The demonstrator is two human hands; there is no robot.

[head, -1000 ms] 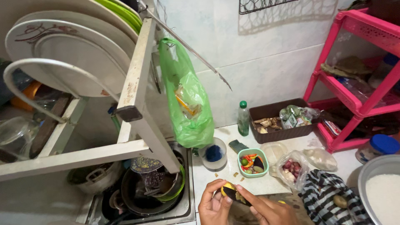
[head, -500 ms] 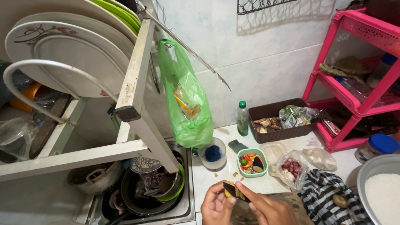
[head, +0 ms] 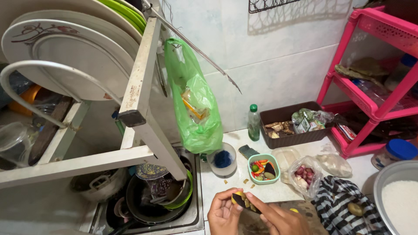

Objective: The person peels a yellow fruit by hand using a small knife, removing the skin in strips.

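Left hand (head: 224, 214): fingers curled around a small yellow piece (head: 238, 196), holding it at the bottom edge of the view, over the counter (head: 217, 185).
Right hand (head: 275, 217): fingers closed on a dark knife (head: 247, 203) whose blade lies against the yellow piece.
Board (head: 305, 208): under both hands, partly hidden by them.
Just beyond the hands: green bowl (head: 263, 169) of chillies and scraps; a few yellow bits lie on the counter between it and the hands.
Right of the bowl: clear bag of shallots (head: 304, 175), then a striped cloth (head: 344, 204) and a pot of rice (head: 398, 200).
Left: sink (head: 191, 217) crowded with pans and dishes, close to the left hand.
Overhead: dish rack (head: 139, 91) with plates; a green bag (head: 196, 109) hangs from it above a cup (head: 222, 159).
Back wall: bottle (head: 254, 122), brown tray (head: 287, 126), pink shelf (head: 370, 74).
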